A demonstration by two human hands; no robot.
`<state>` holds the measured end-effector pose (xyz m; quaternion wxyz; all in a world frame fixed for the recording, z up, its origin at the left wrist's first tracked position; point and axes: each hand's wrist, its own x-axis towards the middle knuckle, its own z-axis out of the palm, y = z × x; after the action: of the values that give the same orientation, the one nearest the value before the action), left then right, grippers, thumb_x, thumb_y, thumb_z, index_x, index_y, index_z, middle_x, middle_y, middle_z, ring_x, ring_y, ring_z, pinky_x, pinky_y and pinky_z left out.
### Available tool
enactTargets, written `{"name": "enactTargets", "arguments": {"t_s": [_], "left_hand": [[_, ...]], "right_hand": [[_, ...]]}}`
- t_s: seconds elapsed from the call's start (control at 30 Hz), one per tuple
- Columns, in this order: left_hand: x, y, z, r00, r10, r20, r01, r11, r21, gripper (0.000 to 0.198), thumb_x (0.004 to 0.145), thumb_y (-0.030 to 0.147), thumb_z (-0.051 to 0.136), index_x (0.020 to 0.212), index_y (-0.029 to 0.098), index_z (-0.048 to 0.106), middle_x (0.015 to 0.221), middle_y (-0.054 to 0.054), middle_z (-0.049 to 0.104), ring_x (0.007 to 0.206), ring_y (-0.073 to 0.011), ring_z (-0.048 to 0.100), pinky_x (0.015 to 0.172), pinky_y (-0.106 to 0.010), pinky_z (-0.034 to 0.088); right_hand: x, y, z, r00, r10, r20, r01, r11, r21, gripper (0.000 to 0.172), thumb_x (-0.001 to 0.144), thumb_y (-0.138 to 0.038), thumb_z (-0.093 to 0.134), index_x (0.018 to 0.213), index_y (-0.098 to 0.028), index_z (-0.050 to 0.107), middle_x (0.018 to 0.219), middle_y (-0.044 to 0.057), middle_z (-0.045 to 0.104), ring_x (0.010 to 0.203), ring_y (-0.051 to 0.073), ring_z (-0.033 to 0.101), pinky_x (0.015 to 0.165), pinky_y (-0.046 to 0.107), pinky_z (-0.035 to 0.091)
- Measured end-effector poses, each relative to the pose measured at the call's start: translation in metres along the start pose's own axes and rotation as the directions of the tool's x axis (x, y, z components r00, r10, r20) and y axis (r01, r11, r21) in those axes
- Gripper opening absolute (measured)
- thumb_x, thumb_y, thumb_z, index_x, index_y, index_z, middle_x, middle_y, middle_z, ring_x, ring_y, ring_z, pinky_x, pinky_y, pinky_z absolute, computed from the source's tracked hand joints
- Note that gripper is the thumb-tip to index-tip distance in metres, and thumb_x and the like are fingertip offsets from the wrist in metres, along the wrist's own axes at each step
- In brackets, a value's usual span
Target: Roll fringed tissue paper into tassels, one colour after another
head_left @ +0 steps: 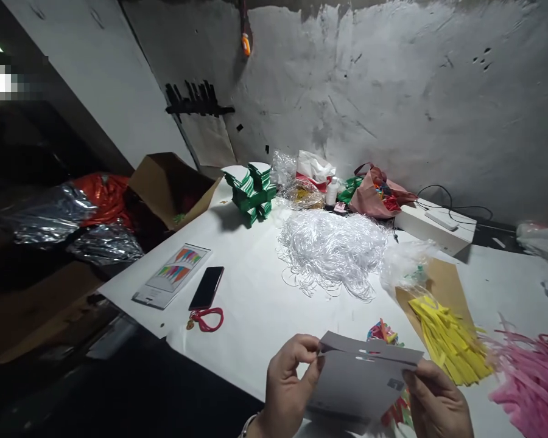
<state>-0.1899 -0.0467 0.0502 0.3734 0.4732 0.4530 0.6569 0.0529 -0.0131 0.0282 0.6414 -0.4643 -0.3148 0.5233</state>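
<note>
Both my hands hold a grey folded card (360, 380) low in the head view, above the near edge of the white table (256, 292). My left hand (288, 386) pinches its left upper corner between thumb and fingers. My right hand (436, 404) grips its right side, fingers closed on the edge. Coloured paper bits (382, 333) lie just behind the card, and more show under it.
Yellow tassels (450, 340) on brown paper and pink tassels (532, 380) lie at right. A white string heap (331, 249), green card stacks (252, 191), bags, a white box (433, 228), a black phone (207, 288), a red cord (206, 319), a printed sheet (173, 275) and a cardboard box (171, 185) surround.
</note>
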Motion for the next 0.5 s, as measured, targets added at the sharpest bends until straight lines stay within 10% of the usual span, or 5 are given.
{"name": "enactTargets", "arguments": {"t_s": [0.37, 0.5], "left_hand": [[0.021, 0.002, -0.008, 0.892, -0.44, 0.101, 0.451, 0.852, -0.265, 0.029, 0.069, 0.032, 0.088, 0.091, 0.019, 0.074, 0.079, -0.003, 0.068, 0.077, -0.0167, 0.062, 0.072, -0.026, 0.049], [0.026, 0.008, -0.007, 0.895, -0.405, 0.185, 0.44, 0.869, -0.224, 0.021, 0.076, 0.036, 0.083, 0.076, 0.016, 0.075, 0.071, -0.002, 0.062, 0.073, -0.0155, 0.058, 0.069, -0.025, 0.047]], "right_hand": [[0.0, 0.002, 0.005, 0.999, -0.043, 0.033, 0.045, 0.997, -0.058, 0.03, 0.058, -0.038, 0.095, 0.072, -0.021, 0.075, 0.079, 0.008, 0.076, 0.072, 0.025, 0.073, 0.066, 0.035, 0.062], [0.002, -0.001, 0.004, 0.998, -0.019, 0.063, 0.02, 1.0, -0.022, 0.03, 0.058, -0.033, 0.095, 0.073, -0.019, 0.073, 0.081, 0.007, 0.075, 0.075, 0.024, 0.073, 0.068, 0.033, 0.062]]}}
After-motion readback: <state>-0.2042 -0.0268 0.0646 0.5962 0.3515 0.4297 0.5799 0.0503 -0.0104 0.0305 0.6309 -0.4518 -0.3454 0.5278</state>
